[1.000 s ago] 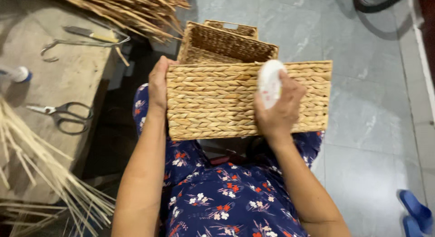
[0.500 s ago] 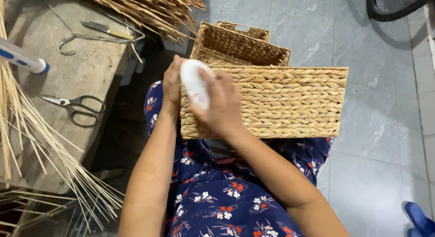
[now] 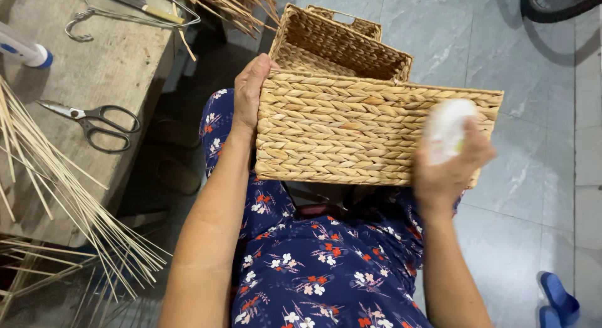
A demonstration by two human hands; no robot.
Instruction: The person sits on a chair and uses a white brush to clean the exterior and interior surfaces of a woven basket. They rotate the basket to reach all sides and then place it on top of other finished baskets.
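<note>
A rectangular woven straw basket (image 3: 351, 133) rests on my lap, its braided side facing up. My left hand (image 3: 249, 89) grips its upper left corner. My right hand (image 3: 448, 171) holds a small white rounded object (image 3: 446, 128), blurred with motion, against the basket's right end. A second, smaller woven basket (image 3: 338, 42) with a cut-out handle sits just behind the first, open side showing.
A wooden bench (image 3: 106, 64) stands on my left with black-handled scissors (image 3: 94, 118), metal tongs (image 3: 125, 14) and a white-and-blue tube (image 3: 22, 49). Thin pale reeds (image 3: 69, 196) fan off its edge. More straw (image 3: 226, 2) lies beyond. Grey tiled floor (image 3: 533, 196) spreads on the right.
My right hand has swept the white object from the basket's left end across to its right end. The left hand stays on the corner.
</note>
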